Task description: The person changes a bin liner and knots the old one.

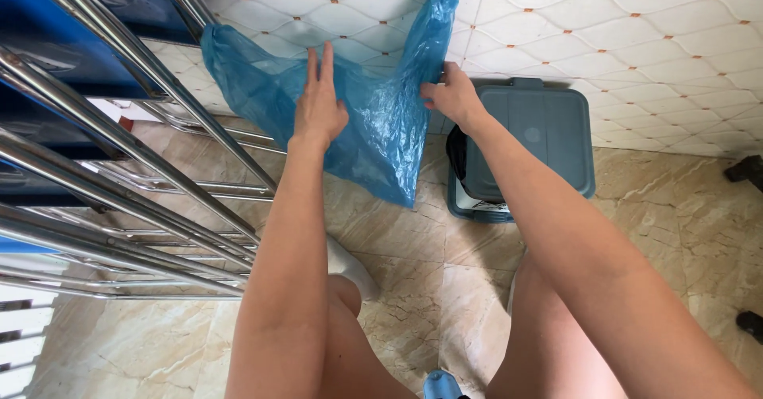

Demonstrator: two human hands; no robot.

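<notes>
Head view: one blue plastic bag [350,105] was held up in front of the white quilted wall tiles [604,25]. It hung spread out, its upper corners far apart, one at the left by the steel rails [119,168] and one pointing up at the top middle, and its lowest corner pointing down toward the marble floor [413,264]. Its long axis ran roughly from upper left to lower right.

The left hand [319,101] lay flat against the bag's middle, fingers straight, together and pointing up, the grip spread rather than closed. The right hand [451,93] had its grip pinched on the bag's right edge, just below the raised corner.

Just right of the bag, one grey-blue lidded bin [532,141] stood on the floor against the wall, a black liner [456,151] showing at its left side and a small pale label [486,206] low on its front. Two bare forearms and two knees filled the foreground.
</notes>
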